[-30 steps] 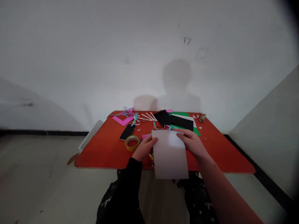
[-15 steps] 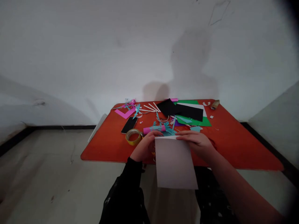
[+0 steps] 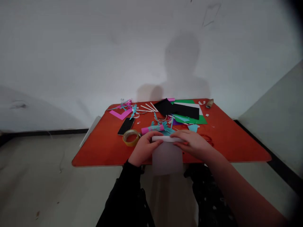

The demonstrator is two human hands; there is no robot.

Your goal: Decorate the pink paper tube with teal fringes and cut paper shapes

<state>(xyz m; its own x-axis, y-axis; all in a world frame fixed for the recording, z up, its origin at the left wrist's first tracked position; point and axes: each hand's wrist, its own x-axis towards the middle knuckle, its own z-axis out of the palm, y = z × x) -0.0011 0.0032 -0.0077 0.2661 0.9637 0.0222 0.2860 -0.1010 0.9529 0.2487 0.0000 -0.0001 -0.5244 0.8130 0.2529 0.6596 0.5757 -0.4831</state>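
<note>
Above the near part of the red tabletop (image 3: 99, 145), the left hand (image 3: 144, 148) and the right hand (image 3: 194, 143) hold a white paper sheet (image 3: 167, 159), each pinching one end of its turned-over upper strip between thumb and fingers. The lower part of the sheet reaches past the tabletop's near edge. The step in hand is, I judge, folding or rolling this strip; which one, I cannot tell. The next move seems to call for equal pressure from both thumbs, to keep it straight. Near the left hand lie a fringed pink tube (image 3: 151, 128) and a tape roll (image 3: 130, 143).
</note>
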